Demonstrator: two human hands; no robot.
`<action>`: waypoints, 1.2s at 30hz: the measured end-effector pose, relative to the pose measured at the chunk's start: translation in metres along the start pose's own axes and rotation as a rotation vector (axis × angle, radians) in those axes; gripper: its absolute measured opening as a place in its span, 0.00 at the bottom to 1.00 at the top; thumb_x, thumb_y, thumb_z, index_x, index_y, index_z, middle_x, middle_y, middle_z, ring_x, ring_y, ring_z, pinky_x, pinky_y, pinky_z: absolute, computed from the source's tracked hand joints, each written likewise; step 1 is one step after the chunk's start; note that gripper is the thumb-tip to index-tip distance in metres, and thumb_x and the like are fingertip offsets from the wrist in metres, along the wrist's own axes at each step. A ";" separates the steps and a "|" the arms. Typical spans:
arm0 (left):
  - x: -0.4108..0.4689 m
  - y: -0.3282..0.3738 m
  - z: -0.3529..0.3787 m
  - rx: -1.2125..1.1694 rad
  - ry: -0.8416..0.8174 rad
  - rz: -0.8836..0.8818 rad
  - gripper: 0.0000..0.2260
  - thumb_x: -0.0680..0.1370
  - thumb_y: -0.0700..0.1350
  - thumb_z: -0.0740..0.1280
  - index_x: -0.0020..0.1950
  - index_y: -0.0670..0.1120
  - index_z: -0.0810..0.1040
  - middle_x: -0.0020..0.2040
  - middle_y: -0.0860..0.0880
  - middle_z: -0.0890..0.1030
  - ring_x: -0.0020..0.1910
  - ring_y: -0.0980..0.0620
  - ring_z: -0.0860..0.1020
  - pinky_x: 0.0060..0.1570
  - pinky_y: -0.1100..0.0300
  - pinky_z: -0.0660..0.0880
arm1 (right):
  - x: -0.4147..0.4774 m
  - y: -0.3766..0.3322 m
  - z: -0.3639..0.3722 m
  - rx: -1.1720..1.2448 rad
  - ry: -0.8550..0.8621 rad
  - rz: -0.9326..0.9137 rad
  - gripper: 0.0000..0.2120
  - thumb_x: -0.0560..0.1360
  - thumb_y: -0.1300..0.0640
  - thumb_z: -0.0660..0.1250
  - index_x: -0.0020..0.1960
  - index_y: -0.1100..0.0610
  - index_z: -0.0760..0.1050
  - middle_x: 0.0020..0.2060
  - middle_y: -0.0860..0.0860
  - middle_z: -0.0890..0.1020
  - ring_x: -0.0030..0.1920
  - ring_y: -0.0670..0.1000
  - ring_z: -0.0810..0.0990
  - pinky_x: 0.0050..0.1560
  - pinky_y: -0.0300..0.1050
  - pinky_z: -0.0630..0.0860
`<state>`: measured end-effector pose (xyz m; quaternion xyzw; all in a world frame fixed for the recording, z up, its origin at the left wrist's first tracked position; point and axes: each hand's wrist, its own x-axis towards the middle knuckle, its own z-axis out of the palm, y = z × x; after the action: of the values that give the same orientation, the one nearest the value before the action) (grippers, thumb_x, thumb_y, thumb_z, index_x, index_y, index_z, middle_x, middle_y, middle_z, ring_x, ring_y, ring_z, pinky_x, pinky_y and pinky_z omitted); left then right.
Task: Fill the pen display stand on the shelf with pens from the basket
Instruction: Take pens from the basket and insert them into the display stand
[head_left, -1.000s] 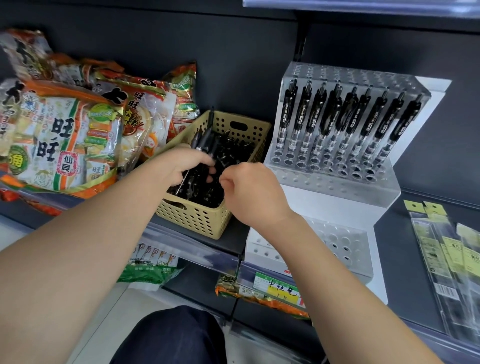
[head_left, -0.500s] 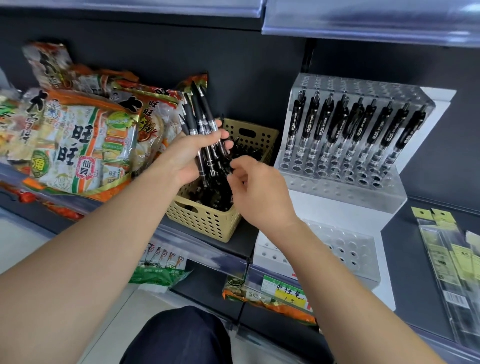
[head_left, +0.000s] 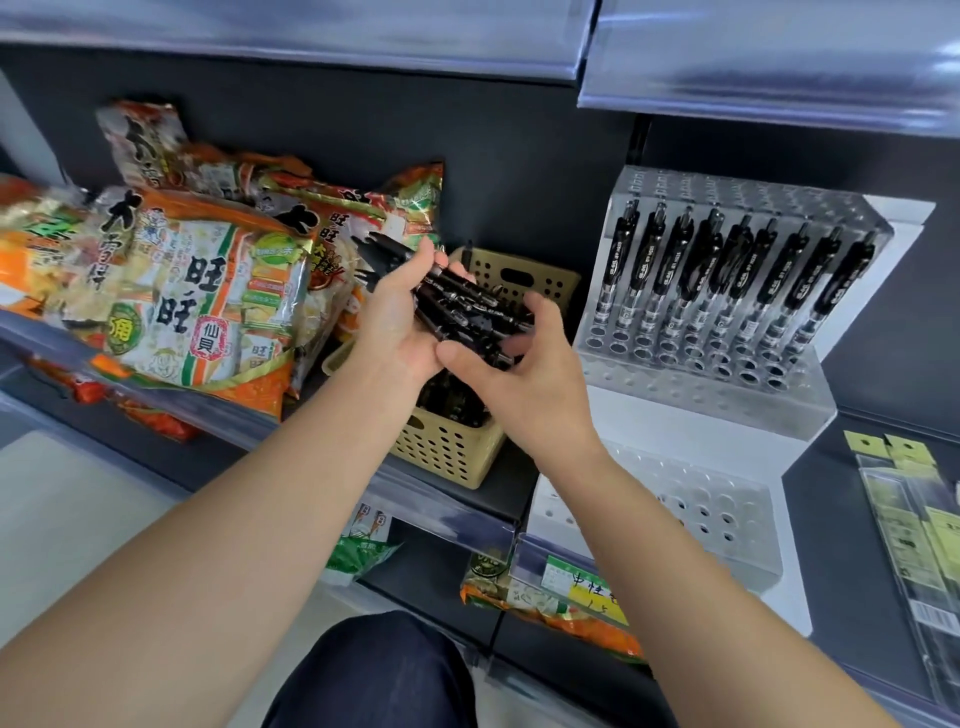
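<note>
Knee at the bottom edge, and from there our two forearms run up to the middle of the shelf. Left grip is wrapped round a bundle of pens, fingers curled over the top of it. Right grip closes on the same bundle from the right, fingers hooked over its far end, thumb lying along the underside. We're holding the bundle just above the basket, which sits on the shelf with more pens dark inside it.

Now the relation that matters: the bundle lies slantwise, one end up and left toward the snack bags, the other down and right. Which end is the tips we can't tell. The pen display stand is to our right, just beside the basket, and the right grip is the nearer one. One row of pens stands there already, leaning back in the holes. The holes in front and the lower tier look unfilled. So, we reckon, each pen must swing from lying to near upright as it goes right.
</note>
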<state>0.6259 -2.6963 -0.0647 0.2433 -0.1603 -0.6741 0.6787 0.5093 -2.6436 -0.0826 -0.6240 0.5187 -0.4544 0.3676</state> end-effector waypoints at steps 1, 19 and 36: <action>-0.001 -0.002 0.000 -0.007 -0.009 -0.010 0.10 0.79 0.43 0.64 0.38 0.43 0.73 0.33 0.49 0.75 0.31 0.52 0.76 0.38 0.58 0.79 | 0.001 -0.001 0.000 0.121 -0.037 0.053 0.38 0.67 0.48 0.76 0.70 0.52 0.60 0.51 0.44 0.77 0.50 0.44 0.79 0.56 0.50 0.78; -0.026 -0.034 0.012 0.274 0.044 -0.113 0.08 0.76 0.52 0.67 0.43 0.49 0.79 0.34 0.51 0.79 0.27 0.57 0.66 0.20 0.70 0.59 | 0.017 -0.006 0.022 0.637 0.447 0.054 0.07 0.74 0.45 0.68 0.45 0.47 0.72 0.42 0.49 0.82 0.46 0.54 0.82 0.49 0.58 0.79; -0.011 0.002 -0.009 0.131 0.059 0.071 0.39 0.59 0.59 0.76 0.67 0.44 0.73 0.60 0.43 0.80 0.58 0.43 0.79 0.61 0.47 0.74 | 0.031 -0.017 0.012 0.387 0.524 -0.193 0.10 0.77 0.55 0.66 0.42 0.44 0.67 0.39 0.39 0.75 0.34 0.51 0.79 0.30 0.46 0.80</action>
<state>0.6318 -2.6846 -0.0696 0.3012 -0.1924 -0.6302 0.6892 0.5273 -2.6707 -0.0644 -0.4511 0.4383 -0.7219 0.2886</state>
